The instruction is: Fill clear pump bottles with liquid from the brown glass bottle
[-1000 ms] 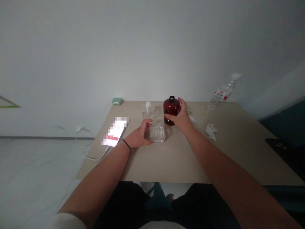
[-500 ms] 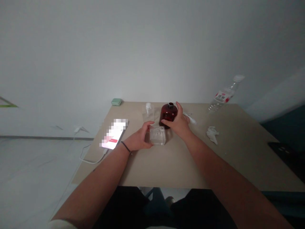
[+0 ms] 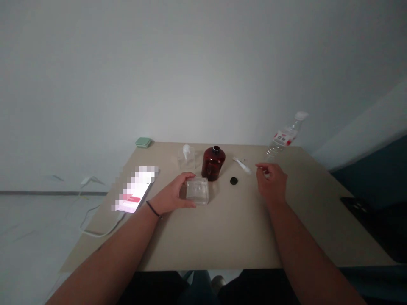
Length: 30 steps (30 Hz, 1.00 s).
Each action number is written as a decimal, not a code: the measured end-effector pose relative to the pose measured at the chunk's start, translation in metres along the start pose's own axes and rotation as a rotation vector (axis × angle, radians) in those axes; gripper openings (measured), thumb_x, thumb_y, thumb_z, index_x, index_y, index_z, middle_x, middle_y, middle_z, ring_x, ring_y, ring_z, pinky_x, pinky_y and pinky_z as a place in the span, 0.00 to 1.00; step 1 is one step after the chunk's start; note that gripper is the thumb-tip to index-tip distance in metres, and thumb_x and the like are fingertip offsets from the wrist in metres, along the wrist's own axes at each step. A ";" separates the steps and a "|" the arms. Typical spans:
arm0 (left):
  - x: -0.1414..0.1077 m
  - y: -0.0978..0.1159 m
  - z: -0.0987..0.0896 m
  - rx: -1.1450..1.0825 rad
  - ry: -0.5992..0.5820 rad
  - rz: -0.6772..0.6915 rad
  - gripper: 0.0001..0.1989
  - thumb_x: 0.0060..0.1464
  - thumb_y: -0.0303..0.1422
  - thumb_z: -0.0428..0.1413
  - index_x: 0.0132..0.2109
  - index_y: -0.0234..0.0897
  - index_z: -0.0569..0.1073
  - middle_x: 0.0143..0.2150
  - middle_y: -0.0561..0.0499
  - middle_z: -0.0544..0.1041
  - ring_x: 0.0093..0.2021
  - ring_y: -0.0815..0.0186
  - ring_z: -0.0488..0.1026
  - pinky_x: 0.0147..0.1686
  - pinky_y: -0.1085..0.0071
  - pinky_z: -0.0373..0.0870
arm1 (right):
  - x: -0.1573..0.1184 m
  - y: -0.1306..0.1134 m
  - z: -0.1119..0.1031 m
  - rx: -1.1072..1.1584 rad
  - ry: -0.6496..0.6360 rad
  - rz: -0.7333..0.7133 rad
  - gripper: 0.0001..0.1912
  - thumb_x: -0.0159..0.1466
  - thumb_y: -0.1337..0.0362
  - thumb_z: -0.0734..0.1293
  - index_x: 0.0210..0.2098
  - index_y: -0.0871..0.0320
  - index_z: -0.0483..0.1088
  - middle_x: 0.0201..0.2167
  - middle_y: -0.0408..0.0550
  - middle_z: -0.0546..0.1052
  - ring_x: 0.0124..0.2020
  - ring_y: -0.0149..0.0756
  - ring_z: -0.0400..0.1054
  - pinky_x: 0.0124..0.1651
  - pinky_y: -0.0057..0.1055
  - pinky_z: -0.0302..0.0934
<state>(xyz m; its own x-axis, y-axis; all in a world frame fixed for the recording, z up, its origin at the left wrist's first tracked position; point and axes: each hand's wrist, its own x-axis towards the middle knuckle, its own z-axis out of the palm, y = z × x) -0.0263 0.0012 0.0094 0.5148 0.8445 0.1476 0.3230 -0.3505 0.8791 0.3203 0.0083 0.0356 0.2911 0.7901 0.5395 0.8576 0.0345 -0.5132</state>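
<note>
My left hand (image 3: 171,195) rests against the left side of a clear square container (image 3: 197,191), its fingers along the container's near and far edges. A dark red amber bottle (image 3: 213,163) stands just behind the container, out of reach of my right hand (image 3: 271,183). That hand hovers to the right with its fingers curled. A crumpled white tissue (image 3: 266,174) seems to show at its fingertips, mostly hidden. Between them lie a small black round cap (image 3: 234,181) and a white plastic strip (image 3: 242,165).
A clear pump bottle (image 3: 186,159) stands at the back of the tan table (image 3: 235,241). A water bottle (image 3: 282,137) stands at the back right corner. A lit phone (image 3: 135,188) with a cable lies at the left, and a small green case (image 3: 143,142) sits at the back left.
My right hand has let go of the amber bottle and moved right. A black cap now shows on the table. My left hand stays at the container, and the view has tilted upward.
</note>
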 end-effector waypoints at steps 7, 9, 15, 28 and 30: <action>0.002 0.005 0.001 0.063 0.014 0.010 0.38 0.44 0.44 0.69 0.59 0.38 0.64 0.57 0.42 0.71 0.55 0.50 0.71 0.58 0.52 0.67 | 0.002 -0.001 0.017 -0.184 -0.142 0.011 0.16 0.60 0.62 0.61 0.43 0.54 0.76 0.41 0.52 0.78 0.46 0.47 0.71 0.53 0.47 0.51; 0.003 0.005 0.001 0.050 0.008 0.010 0.37 0.45 0.43 0.69 0.58 0.38 0.64 0.55 0.42 0.72 0.53 0.52 0.72 0.56 0.54 0.68 | 0.001 0.000 0.021 -0.228 -0.176 0.036 0.19 0.60 0.61 0.62 0.49 0.54 0.74 0.46 0.53 0.79 0.49 0.49 0.70 0.54 0.47 0.51; 0.005 0.000 0.002 0.034 0.001 0.019 0.35 0.45 0.41 0.69 0.57 0.38 0.64 0.52 0.44 0.71 0.50 0.55 0.71 0.51 0.59 0.69 | 0.003 0.001 0.030 -0.285 -0.262 0.066 0.23 0.62 0.56 0.65 0.56 0.53 0.70 0.51 0.54 0.79 0.53 0.55 0.69 0.56 0.51 0.49; 0.006 0.007 0.002 0.001 0.004 0.021 0.34 0.43 0.40 0.69 0.54 0.39 0.64 0.49 0.47 0.71 0.47 0.57 0.70 0.49 0.61 0.68 | 0.003 -0.001 0.033 -0.324 -0.284 0.001 0.18 0.66 0.57 0.61 0.51 0.52 0.75 0.49 0.55 0.80 0.51 0.52 0.70 0.53 0.50 0.50; 0.006 0.005 0.003 -0.004 0.008 0.021 0.34 0.43 0.40 0.69 0.54 0.39 0.64 0.49 0.47 0.71 0.47 0.57 0.70 0.48 0.62 0.68 | 0.002 -0.003 0.036 -0.321 -0.275 -0.004 0.18 0.67 0.57 0.60 0.51 0.53 0.75 0.47 0.55 0.81 0.51 0.52 0.70 0.53 0.50 0.50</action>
<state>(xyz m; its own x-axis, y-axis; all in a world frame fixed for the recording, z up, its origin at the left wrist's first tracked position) -0.0188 0.0035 0.0137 0.5151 0.8401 0.1699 0.3086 -0.3667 0.8777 0.3033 0.0319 0.0148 0.2010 0.9256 0.3206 0.9596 -0.1203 -0.2543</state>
